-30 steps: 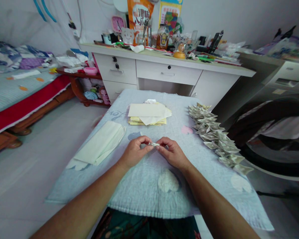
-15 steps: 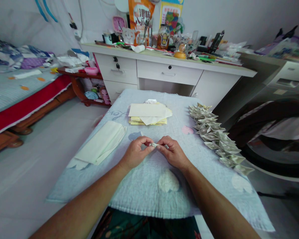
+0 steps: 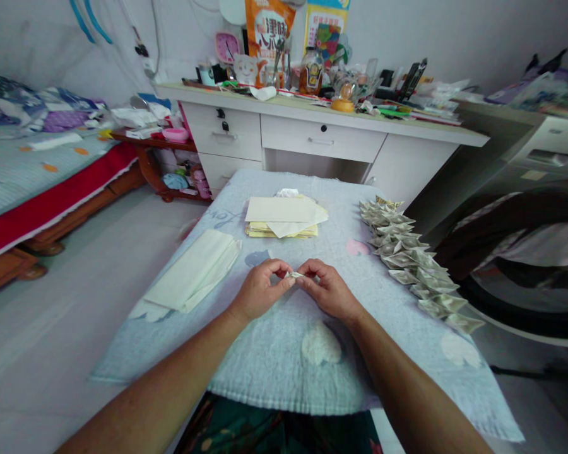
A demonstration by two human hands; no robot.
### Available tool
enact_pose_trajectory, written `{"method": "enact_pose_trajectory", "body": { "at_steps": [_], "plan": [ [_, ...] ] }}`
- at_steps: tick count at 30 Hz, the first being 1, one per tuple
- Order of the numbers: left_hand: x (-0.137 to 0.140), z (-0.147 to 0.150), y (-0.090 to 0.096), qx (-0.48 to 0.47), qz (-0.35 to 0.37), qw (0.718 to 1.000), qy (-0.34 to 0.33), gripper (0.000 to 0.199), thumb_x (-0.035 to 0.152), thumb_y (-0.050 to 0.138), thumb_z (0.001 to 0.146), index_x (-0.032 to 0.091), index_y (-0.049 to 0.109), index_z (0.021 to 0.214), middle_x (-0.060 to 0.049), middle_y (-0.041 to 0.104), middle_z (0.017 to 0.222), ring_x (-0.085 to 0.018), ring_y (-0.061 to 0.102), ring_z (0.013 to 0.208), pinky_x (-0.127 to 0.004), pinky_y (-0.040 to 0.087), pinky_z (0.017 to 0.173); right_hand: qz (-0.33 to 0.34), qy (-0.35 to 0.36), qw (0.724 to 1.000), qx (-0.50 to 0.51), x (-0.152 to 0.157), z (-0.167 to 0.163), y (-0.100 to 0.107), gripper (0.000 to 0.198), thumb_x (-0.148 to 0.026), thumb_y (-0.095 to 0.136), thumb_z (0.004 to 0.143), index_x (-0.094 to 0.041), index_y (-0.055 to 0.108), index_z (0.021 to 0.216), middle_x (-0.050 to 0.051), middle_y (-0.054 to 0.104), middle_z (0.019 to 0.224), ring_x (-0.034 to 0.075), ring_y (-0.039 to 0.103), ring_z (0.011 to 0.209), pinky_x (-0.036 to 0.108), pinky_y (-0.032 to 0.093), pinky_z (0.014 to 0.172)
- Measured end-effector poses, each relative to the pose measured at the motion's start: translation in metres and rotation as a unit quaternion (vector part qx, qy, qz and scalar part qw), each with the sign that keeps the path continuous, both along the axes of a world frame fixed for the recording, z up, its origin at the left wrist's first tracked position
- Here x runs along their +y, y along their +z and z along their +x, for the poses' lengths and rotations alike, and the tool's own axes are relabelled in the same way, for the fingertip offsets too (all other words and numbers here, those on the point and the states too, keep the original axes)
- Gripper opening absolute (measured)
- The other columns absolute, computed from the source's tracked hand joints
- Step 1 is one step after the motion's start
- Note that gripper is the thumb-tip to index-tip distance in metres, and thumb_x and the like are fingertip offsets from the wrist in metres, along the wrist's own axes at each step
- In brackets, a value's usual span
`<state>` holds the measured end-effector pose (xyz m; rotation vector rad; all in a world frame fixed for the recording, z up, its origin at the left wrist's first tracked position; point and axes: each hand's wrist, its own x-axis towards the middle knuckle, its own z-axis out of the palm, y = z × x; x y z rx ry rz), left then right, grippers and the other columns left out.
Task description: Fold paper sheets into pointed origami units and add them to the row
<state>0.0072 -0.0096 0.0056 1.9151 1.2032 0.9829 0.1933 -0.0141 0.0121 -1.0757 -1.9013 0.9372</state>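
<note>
Between my hands, just above the cloth-covered table, is a small piece of folded paper point(image 3: 294, 275), pale and mostly hidden by my fingers. My left hand point(image 3: 264, 287) pinches its left end between thumb and forefinger. The right end is pinched by my right hand point(image 3: 325, 285) in the same way. A stack of cream and yellow paper sheets point(image 3: 281, 211) lies beyond my hands. To the left is a pile of pale green paper point(image 3: 189, 271). Several folded paper boats point(image 3: 407, 258), pointed at their ends, stand in a long row along the right side.
A light blue quilted cloth point(image 3: 260, 359) covers the table. Behind it stands a white desk point(image 3: 324, 129) with jars and clutter on top. A washing machine point(image 3: 549, 151) is at the right, a bed point(image 3: 38, 170) at the left.
My fingertips have drawn slightly closer together on the folded paper, which has tilted a little. The stacks and the row of paper boats stay in place.
</note>
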Motion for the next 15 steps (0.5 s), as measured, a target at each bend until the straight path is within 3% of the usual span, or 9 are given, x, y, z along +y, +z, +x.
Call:
{"method": "enact_pose_trajectory", "body": {
  "at_steps": [4,8,15],
  "plan": [
    [-0.0008,0.0005,-0.0007,-0.010,0.003,1.000,-0.005,0.019,0.026,0.067,0.074,0.018,0.062,0.091,-0.001,0.065,0.084,-0.016,0.060,0.081,-0.025,0.046,0.074,-0.052,-0.004,0.997,0.055,0.0005,0.0017,-0.0018,0.028,-0.044,0.057,0.087,-0.018,0.059,0.078,-0.002,0.053,0.069,0.012,0.047,0.066,0.024,0.037,0.064],
    [-0.0010,-0.0001,-0.0006,0.018,0.023,1.000,-0.001,0.013,0.030,0.065,0.076,0.017,0.065,0.080,-0.001,0.064,0.075,-0.016,0.059,0.075,-0.026,0.044,0.070,-0.067,0.003,0.995,0.074,0.0008,0.0017,-0.0033,0.029,-0.045,0.058,0.087,-0.017,0.058,0.078,-0.002,0.050,0.068,0.012,0.045,0.065,0.024,0.036,0.063],
    [-0.0025,-0.0002,0.0025,0.003,0.002,1.000,0.001,0.022,0.034,0.062,0.079,0.016,0.064,0.067,0.001,0.061,0.064,-0.012,0.055,0.064,-0.024,0.041,0.064,-0.071,0.017,0.994,0.085,-0.0015,0.0000,-0.0016,0.031,-0.048,0.058,0.086,-0.018,0.057,0.078,-0.002,0.049,0.069,0.012,0.044,0.065,0.024,0.037,0.064]
  ]
}}
